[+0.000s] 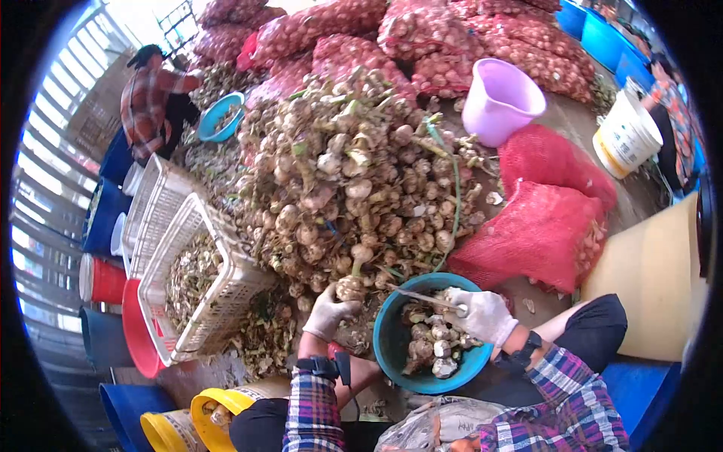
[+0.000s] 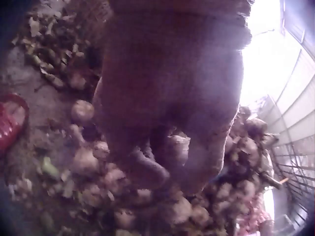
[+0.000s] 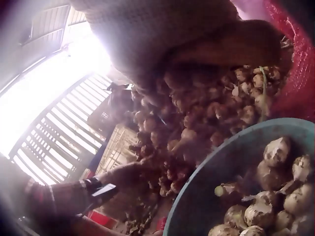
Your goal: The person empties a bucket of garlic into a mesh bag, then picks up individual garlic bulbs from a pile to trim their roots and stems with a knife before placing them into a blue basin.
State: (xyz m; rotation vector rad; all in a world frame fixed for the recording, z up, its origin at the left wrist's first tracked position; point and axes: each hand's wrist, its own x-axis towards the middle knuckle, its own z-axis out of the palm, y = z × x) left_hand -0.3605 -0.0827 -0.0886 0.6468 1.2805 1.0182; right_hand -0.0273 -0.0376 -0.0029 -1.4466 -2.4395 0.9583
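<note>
My left hand (image 1: 330, 315), in a white glove, grips a garlic bulb (image 1: 350, 289) at the front foot of a large garlic heap (image 1: 331, 188). In the left wrist view, part of a pale bulb (image 2: 178, 147) shows between the curled fingers. The gloved right hand (image 1: 486, 315) holds a narrow knife (image 1: 422, 298), its blade reaching left over the rim of a teal basin (image 1: 382, 350). Inside the basin lie several trimmed garlic bulbs (image 1: 444, 367). The right wrist view shows the glove (image 3: 162, 34) above the heap, with the knife hidden.
White plastic crates (image 1: 203, 331), one with garlic scraps, stand to the left. Red mesh sacks (image 1: 520, 233) and a lilac bucket (image 1: 489, 113) lie to the right. Yellow buckets (image 1: 199, 410) stand at front left. Two other people sit at the far left (image 1: 147, 105) and far right (image 1: 670, 113).
</note>
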